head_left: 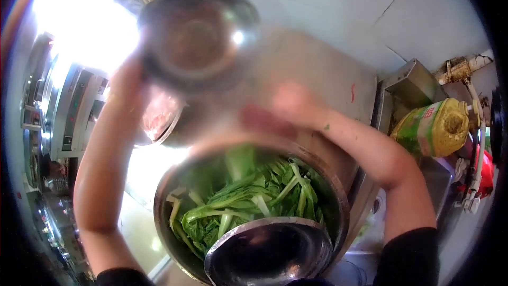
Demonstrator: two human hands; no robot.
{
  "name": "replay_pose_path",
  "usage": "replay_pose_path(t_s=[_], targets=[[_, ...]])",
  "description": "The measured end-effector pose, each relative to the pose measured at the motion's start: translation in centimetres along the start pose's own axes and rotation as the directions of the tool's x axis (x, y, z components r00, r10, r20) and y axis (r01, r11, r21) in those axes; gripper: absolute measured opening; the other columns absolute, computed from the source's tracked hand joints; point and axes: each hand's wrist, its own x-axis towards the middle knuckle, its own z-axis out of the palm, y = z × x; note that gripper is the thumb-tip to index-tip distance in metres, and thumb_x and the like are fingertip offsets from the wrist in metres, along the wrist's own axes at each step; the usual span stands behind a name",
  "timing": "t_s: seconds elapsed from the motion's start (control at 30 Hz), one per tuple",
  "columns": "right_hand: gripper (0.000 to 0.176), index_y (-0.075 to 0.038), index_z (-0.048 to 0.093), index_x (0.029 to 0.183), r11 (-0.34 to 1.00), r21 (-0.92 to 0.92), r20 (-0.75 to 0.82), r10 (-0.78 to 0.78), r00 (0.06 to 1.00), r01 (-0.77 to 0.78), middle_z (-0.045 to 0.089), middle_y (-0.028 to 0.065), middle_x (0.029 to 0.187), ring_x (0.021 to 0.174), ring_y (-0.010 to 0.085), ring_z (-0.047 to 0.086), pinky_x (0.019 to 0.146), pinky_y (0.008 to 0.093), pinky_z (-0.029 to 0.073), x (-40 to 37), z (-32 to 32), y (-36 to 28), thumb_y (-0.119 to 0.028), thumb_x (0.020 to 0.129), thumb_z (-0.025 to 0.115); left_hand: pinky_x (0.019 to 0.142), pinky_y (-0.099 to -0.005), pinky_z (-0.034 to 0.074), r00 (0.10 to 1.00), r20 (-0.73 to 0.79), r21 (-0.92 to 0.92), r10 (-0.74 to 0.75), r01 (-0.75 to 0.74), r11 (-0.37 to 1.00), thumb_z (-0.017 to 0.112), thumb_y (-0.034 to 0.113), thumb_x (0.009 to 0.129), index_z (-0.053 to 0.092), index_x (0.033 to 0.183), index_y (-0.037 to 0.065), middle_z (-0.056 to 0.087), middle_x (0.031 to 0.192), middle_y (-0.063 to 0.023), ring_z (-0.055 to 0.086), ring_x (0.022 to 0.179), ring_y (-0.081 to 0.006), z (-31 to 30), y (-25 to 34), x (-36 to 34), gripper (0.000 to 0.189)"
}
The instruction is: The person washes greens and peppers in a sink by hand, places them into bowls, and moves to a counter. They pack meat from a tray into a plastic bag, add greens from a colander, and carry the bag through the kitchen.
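My left hand grips the left rim of a round metal bowl, raised at the upper left. My right hand is over the steel worktop, smeared by motion, so its fingers cannot be made out. Just beside it is a blurred dark red object; whether the hand touches it cannot be told. Below both hands stands a large round pot full of leafy greens. A dark, shiny metal bowl sits over the greens at the pot's near side.
Behind the raised bowl, a container holds something pinkish. A yellow-green oil jug stands at the right, beside a metal box and pipes. The steel worktop meets the wall at the back.
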Motion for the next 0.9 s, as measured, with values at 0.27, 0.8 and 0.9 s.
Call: replay_pose_path(t_s=[0.27, 0.8, 0.9], targets=[[0.031, -0.005, 0.066, 0.087, 0.684, 0.587, -0.526, 0.729, 0.438, -0.433, 0.065, 0.0137, 0.075, 0.053, 0.0307, 0.057, 0.055, 0.0324, 0.046, -0.7, -12.9, 2.2, -0.034, 0.088, 0.056, 0.056, -0.0272, 0.039, 0.992, 0.064, 0.550, -0.104, 0.052, 0.833, 0.069, 0.038, 0.080, 0.059, 0.083, 0.008, 0.054, 0.076, -0.0021, 0.047, 0.065, -0.0123, 10.4, -12.9, 4.2, 0.032], [0.009, -0.004, 0.061, 0.090, 0.754, 0.322, -0.245, 0.650, 0.719, -0.572, 0.061, 0.0117, 0.087, 0.077, 0.0292, 0.059, 0.069, 0.0339, 0.047, -11.1, -11.1, -10.1, -0.006, 0.082, 0.057, 0.070, -0.0342, 0.050, 0.666, 0.746, 0.645, 0.008, -0.725, 0.242, 0.064, 0.015, 0.076, 0.061, 0.085, 0.009, 0.063, 0.083, -0.0112, 0.063, 0.078, -0.0247, 10.3, -8.5, 0.2, 0.012], [0.007, -0.003, 0.060, 0.083, 0.801, 0.346, -0.335, 0.592, 0.733, -0.489, 0.060, 0.0122, 0.079, 0.069, 0.0299, 0.059, 0.062, 0.0341, 0.046, -9.8, -11.2, -9.2, -0.011, 0.083, 0.059, 0.080, -0.0385, 0.047, 0.617, 0.772, 0.632, -0.153, -0.719, 0.291, 0.070, 0.028, 0.077, 0.061, 0.105, 0.007, 0.063, 0.099, -0.0147, 0.060, 0.092, -0.0303, 17.4, -5.5, 0.6, 0.037]])
